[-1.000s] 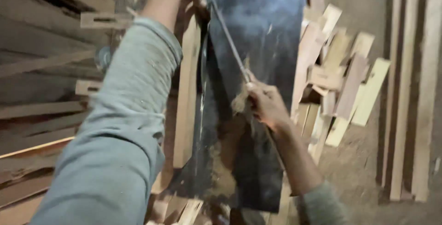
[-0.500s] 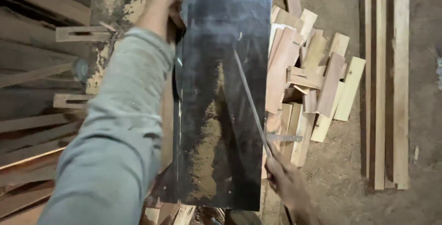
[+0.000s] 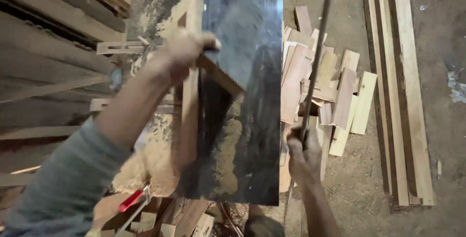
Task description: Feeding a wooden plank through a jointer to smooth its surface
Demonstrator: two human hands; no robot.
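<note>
Rod lifted clear of the dark panel

The right hand (image 3: 303, 152), clamped on a thin metal rod (image 3: 315, 62), has swung off the dusty dark panel (image 3: 247, 120) toward the floor scraps (image 3: 335, 91); the left hand (image 3: 187, 52) still clasps the wooden frame (image 3: 191, 96) beside it.

Off to the right of your fingers, a loose heap of short wooden offcuts (image 3: 335, 96) lies on the dusty floor (image 3: 441, 135). Further right, well apart from your fingers, long planks (image 3: 400, 96) lie side by side. Below your fingers, near your sleeve, sits a red-handled tool (image 3: 132, 200). To the left, stacked timber boards (image 3: 53, 72) run across.
</note>
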